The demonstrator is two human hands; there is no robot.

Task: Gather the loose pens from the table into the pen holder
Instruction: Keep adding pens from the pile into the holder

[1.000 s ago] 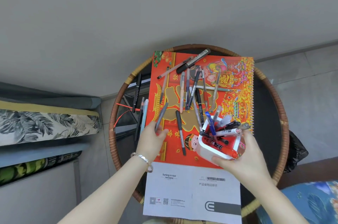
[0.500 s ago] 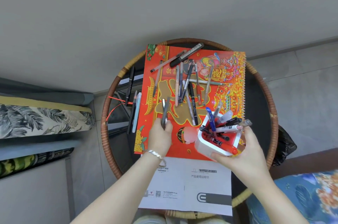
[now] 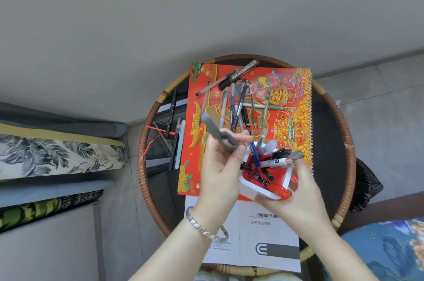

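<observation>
My left hand (image 3: 221,166) grips grey and black pens (image 3: 215,132), lifted above the table just left of the pen holder, pens pointing up-left. The white pen holder (image 3: 251,191) with a red inside holds several pens and markers; my right hand (image 3: 296,191) clasps it from the near right side. Several loose pens (image 3: 241,106) lie scattered on a red spiral calendar (image 3: 291,124) at the table's far half. Three more pens (image 3: 175,138) lie on the dark glass at the left.
The round rattan-rimmed table (image 3: 330,106) carries the calendar and a white printed leaflet (image 3: 257,241) at the near edge. A leaf-patterned cushion (image 3: 57,154) is at the left, a blue floral cushion (image 3: 390,246) at the near right, and a black bag (image 3: 367,184) beside the table.
My left hand picked pens up from the calendar's left part and carried them right, up toward the holder. The right hand kept its hold on the holder.
</observation>
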